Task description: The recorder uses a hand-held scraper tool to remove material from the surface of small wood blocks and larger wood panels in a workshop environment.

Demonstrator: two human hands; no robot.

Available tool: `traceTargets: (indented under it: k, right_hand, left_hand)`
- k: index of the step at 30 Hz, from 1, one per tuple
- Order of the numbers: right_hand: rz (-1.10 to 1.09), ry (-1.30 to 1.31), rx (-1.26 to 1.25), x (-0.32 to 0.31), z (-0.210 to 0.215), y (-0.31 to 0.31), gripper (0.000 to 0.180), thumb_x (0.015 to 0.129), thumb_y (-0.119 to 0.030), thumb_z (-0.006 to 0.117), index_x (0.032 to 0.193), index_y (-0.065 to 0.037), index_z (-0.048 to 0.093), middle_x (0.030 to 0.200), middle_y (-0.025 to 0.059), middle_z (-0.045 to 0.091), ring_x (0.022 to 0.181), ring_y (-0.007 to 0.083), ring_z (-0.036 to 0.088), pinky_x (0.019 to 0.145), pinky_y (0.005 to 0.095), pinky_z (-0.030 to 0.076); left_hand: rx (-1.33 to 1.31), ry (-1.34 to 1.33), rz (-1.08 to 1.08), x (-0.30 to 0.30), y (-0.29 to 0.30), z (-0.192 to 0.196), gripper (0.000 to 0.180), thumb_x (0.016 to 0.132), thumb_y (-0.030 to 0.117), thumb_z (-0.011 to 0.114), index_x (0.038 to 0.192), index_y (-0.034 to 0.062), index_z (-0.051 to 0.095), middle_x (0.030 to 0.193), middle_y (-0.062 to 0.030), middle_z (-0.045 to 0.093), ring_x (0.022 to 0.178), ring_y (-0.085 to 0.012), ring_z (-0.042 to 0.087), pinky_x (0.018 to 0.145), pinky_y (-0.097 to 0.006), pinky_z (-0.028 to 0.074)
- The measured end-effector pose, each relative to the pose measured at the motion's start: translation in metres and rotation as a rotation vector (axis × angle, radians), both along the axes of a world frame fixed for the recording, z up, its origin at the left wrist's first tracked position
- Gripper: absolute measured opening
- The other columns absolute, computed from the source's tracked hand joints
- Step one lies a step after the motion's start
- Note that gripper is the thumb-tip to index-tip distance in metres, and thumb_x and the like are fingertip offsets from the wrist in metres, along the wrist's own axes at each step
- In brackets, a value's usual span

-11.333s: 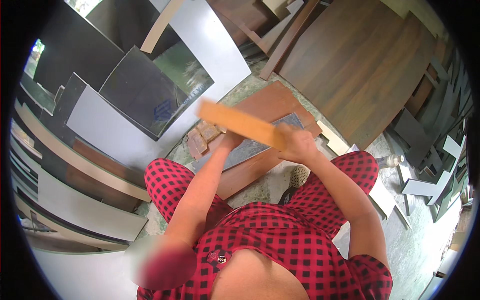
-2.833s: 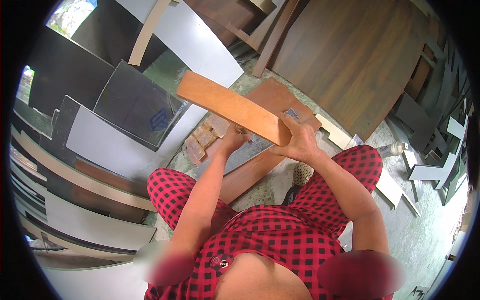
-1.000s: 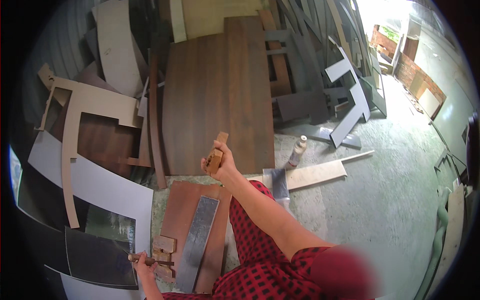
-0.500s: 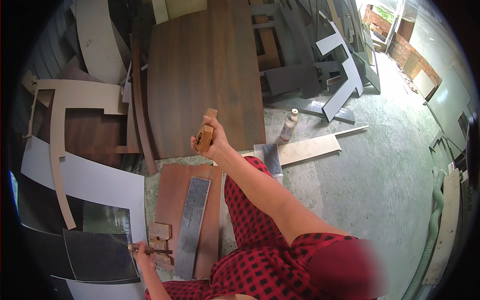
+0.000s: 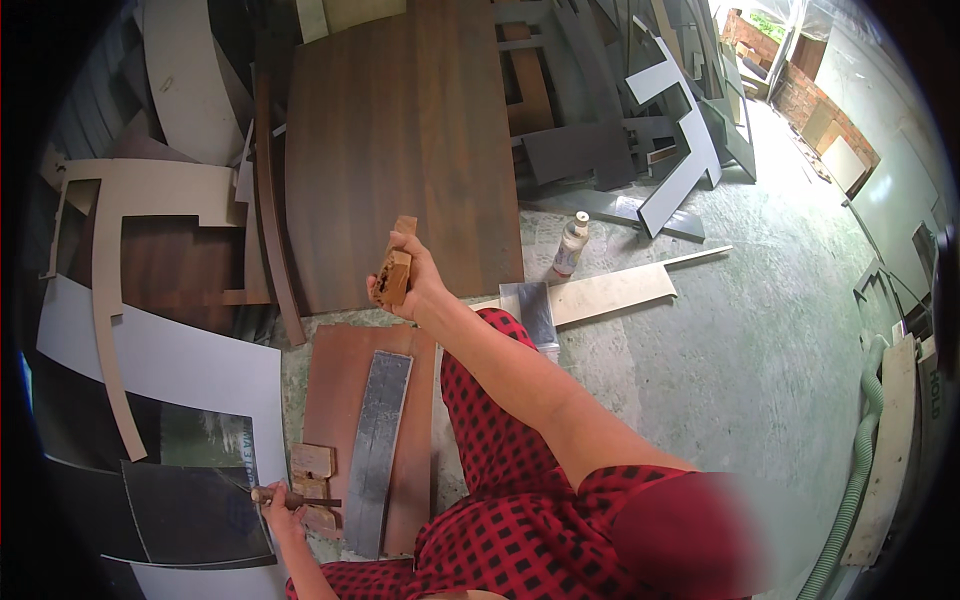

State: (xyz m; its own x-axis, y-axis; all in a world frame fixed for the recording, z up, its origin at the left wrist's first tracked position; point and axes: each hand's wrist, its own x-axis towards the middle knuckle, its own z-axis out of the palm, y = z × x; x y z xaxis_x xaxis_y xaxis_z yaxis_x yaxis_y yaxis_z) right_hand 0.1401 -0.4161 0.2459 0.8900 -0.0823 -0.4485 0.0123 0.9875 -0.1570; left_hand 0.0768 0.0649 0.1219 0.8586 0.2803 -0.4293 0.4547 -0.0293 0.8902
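My right hand (image 5: 418, 280) is raised in front of me, fingers wrapped round a brown wooden block (image 5: 394, 279) with dark, pitted damage on one face. Low on the left, my left hand (image 5: 285, 512) grips a chisel (image 5: 264, 495) by its wooden handle. The chisel's dark blade points right, across several small wood pieces (image 5: 313, 460) at the left edge of a reddish-brown board (image 5: 335, 380). Whether the blade touches them I cannot tell. A long dark grey bar (image 5: 381, 455) lies lengthwise on that board.
A large brown wood panel (image 5: 400, 150) lies ahead. Pale cut-out frames (image 5: 150, 190) and a white sheet (image 5: 200, 370) crowd the left. By my knee are a can (image 5: 530, 312), a pale strip (image 5: 620, 295) and a bottle (image 5: 572, 245). A ribbed hose (image 5: 862, 460) runs along the far right.
The whole view has shifted a little, so things sit slightly farther left. Both hands keep their grips, the right still raised and the left still low with the chisel.
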Motion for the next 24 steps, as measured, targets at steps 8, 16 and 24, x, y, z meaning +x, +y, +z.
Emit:
traceTargets:
  k: [8, 16, 24]
  right_hand:
    - [0.026, -0.007, -0.004, 0.004, -0.006, 0.002, 0.052, 0.071, -0.037, 0.073, 0.104, -0.012, 0.042, 0.1, 0.0108, 0.04, 0.076, 0.0259, 0.05, 0.057, 0.0358, 0.052]
    - [0.039, 0.008, -0.007, 0.004, -0.005, 0.007, 0.05, 0.07, -0.037, 0.074, 0.099, -0.012, 0.043, 0.097, 0.0095, 0.041, 0.075, 0.0248, 0.05, 0.056, 0.0356, 0.052]
    - [0.059, 0.008, -0.016, 0.002, -0.004, 0.007, 0.05, 0.067, -0.037, 0.075, 0.096, -0.011, 0.045, 0.094, 0.0091, 0.042, 0.074, 0.0238, 0.05, 0.056, 0.0351, 0.051]
  left_hand:
    - [-0.028, 0.028, -0.028, -0.003, -0.007, 0.006, 0.025, 0.08, 0.026, 0.067, 0.1, 0.0196, 0.053, 0.1, 0.0013, 0.055, 0.095, -0.0217, 0.054, 0.072, -0.051, 0.045]
    - [-0.009, 0.03, -0.058, 0.001, -0.002, -0.006, 0.023, 0.082, 0.026, 0.065, 0.1, 0.0192, 0.053, 0.103, 0.001, 0.054, 0.1, -0.0223, 0.051, 0.077, -0.055, 0.045]
    - [0.008, 0.033, -0.035, 0.003, -0.002, -0.01, 0.028, 0.08, 0.026, 0.068, 0.102, 0.0154, 0.054, 0.104, -0.0049, 0.054, 0.097, -0.025, 0.051, 0.072, -0.049, 0.044]
